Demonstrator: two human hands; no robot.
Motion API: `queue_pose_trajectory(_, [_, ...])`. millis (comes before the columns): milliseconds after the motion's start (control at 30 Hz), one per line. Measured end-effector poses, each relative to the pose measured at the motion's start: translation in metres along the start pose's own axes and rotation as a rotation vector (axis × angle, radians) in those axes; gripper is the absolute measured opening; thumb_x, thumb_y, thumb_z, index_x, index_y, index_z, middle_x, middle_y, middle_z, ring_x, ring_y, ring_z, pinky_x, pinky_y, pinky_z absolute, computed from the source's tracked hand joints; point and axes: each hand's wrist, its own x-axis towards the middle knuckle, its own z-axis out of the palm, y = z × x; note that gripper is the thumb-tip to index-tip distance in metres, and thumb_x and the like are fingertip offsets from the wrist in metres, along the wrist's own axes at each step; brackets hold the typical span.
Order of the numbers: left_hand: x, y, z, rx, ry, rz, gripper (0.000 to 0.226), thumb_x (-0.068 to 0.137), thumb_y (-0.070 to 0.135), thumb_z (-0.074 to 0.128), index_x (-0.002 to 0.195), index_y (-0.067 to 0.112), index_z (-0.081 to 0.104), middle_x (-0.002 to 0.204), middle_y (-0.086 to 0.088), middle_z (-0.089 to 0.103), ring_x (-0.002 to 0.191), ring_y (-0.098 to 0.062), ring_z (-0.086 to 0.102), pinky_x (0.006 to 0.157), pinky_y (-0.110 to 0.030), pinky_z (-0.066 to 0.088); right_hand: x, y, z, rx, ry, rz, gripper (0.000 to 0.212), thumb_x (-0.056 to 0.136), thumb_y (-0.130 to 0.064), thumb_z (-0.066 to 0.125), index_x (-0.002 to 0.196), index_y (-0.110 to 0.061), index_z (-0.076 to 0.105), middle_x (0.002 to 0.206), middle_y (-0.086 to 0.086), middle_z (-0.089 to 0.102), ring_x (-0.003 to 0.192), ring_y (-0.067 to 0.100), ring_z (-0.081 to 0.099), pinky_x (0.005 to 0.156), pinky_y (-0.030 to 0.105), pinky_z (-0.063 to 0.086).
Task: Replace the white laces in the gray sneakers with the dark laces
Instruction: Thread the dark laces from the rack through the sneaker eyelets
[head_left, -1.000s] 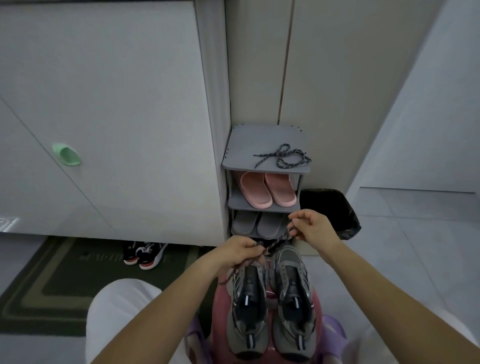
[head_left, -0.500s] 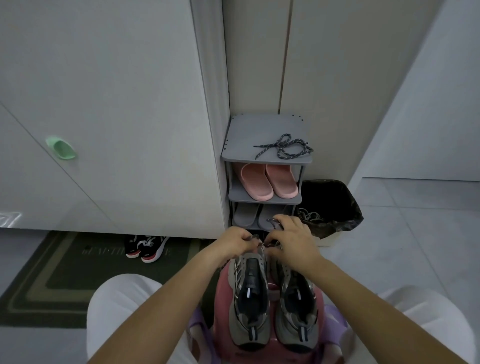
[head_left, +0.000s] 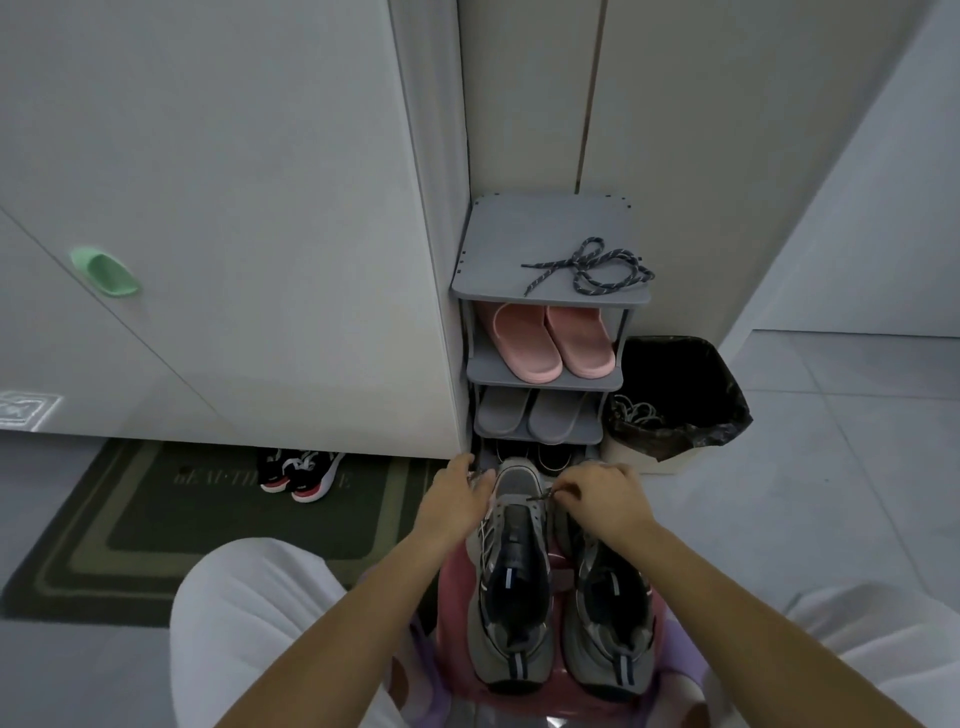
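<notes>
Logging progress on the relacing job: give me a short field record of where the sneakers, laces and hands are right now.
sneakers: gray sneakers side by side on pink stool
left: left hand at one sneaker's toe; grip unclear
right: right hand pinches dark lace end
spare: dark lace on shoe rack top
bin: bin holds pale laces

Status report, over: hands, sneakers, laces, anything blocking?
Left hand rests open against gray sneaker toe. Right hand pinches dark lace over that sneaker. Spare dark lace lies on shoe rack top. Nothing blocking.
</notes>
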Motion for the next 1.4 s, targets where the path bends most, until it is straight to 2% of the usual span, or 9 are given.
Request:
queue_pose_trajectory(67, [-0.002,-0.007,0.005,-0.038,0.048,0.002,0.055,0.094,0.046,0.046,0.142,0.022,0.034,0.128,-0.011,0.043,0.114,-0.026,0.051,0.089,-0.029,0.038,0.003,0.002,0.007,-0.034,-0.025,0.008,0.022,0.093,-0.038,0.047,0.104,-0.034,0.066,0.108,-0.007,0.064,0.110,0.014,0.054,0.096,0.031,0.030])
queue_pose_trajectory(133, [-0.001,-0.013,0.008,-0.034,0.083,-0.002,0.045,0.095,0.042,0.046,0.136,0.024,0.042,0.122,-0.011,0.046,0.106,-0.027,0.054,0.085,-0.029,0.040,0.006,0.001,0.012,-0.051,-0.053,0.026,0.022,0.093,-0.040,0.047,0.102,-0.033,0.066,0.106,-0.006,0.064,0.109,0.015,0.054,0.096,0.032,0.030])
queue_pose_trajectory(200, [0.002,-0.022,0.011,-0.018,0.083,0.040,0.027,0.095,0.031,0.047,0.110,0.014,0.063,0.099,-0.010,0.061,0.079,-0.019,0.059,0.070,-0.029,0.045,0.008,0.001,0.015,-0.055,-0.057,0.032,0.021,0.093,-0.041,0.047,0.101,-0.034,0.066,0.106,-0.007,0.064,0.109,0.015,0.054,0.097,0.032,0.029])
queue_pose_trajectory(300, [0.000,-0.028,0.016,0.009,0.003,0.083,0.031,0.093,0.022,0.053,0.072,0.002,0.063,0.066,-0.007,0.059,0.057,-0.010,0.048,0.056,-0.028,0.038,0.011,0.003,0.017,-0.046,-0.034,0.024,0.021,0.093,-0.039,0.046,0.102,-0.037,0.065,0.108,-0.008,0.063,0.112,0.014,0.052,0.100,0.033,0.028])
queue_pose_trajectory(533, [-0.001,-0.012,0.033,0.162,-0.024,0.242,0.019,0.087,0.024,0.057,0.086,0.016,0.075,0.087,-0.003,0.068,0.087,-0.017,0.059,0.078,-0.028,0.047,0.017,0.008,0.017,-0.008,-0.076,0.011,0.016,0.089,-0.039,0.051,0.097,-0.036,0.065,0.109,-0.009,0.059,0.114,0.012,0.049,0.107,0.034,0.021])
queue_pose_trajectory(667, [-0.004,-0.007,0.039,0.255,0.009,0.201,0.026,0.090,0.025,0.054,0.113,0.026,0.068,0.122,-0.002,0.051,0.119,-0.017,0.040,0.097,-0.022,0.026,0.018,0.006,0.016,-0.052,-0.105,-0.032,0.018,0.089,-0.042,0.052,0.100,-0.036,0.064,0.111,-0.008,0.060,0.116,0.014,0.048,0.107,0.035,0.021])
queue_pose_trajectory(800, [-0.005,-0.004,0.040,0.246,0.002,0.187,0.028,0.091,0.026,0.054,0.116,0.026,0.066,0.127,-0.004,0.046,0.120,-0.020,0.039,0.101,-0.023,0.026,0.020,0.000,0.016,-0.125,-0.161,-0.094,0.025,0.091,-0.042,0.047,0.109,-0.040,0.064,0.117,-0.009,0.062,0.118,0.016,0.050,0.106,0.035,0.024])
queue_pose_trajectory(1033, [-0.004,-0.005,0.041,0.218,-0.005,0.156,0.027,0.089,0.025,0.056,0.115,0.024,0.066,0.128,-0.005,0.044,0.119,-0.021,0.040,0.102,-0.024,0.029,0.019,0.001,0.016,-0.136,-0.093,-0.083,0.026,0.088,-0.035,0.046,0.100,-0.031,0.068,0.107,-0.006,0.064,0.107,0.016,0.056,0.102,0.031,0.026])
queue_pose_trajectory(1400, [-0.005,-0.003,0.044,0.170,0.004,0.137,0.026,0.089,0.019,0.057,0.114,0.019,0.066,0.128,-0.005,0.041,0.119,-0.022,0.039,0.101,-0.024,0.033,0.030,-0.008,0.012,-0.300,-0.156,-0.135,0.029,0.093,-0.030,0.040,0.109,-0.023,0.064,0.113,0.001,0.059,0.112,0.020,0.051,0.112,0.037,0.019])
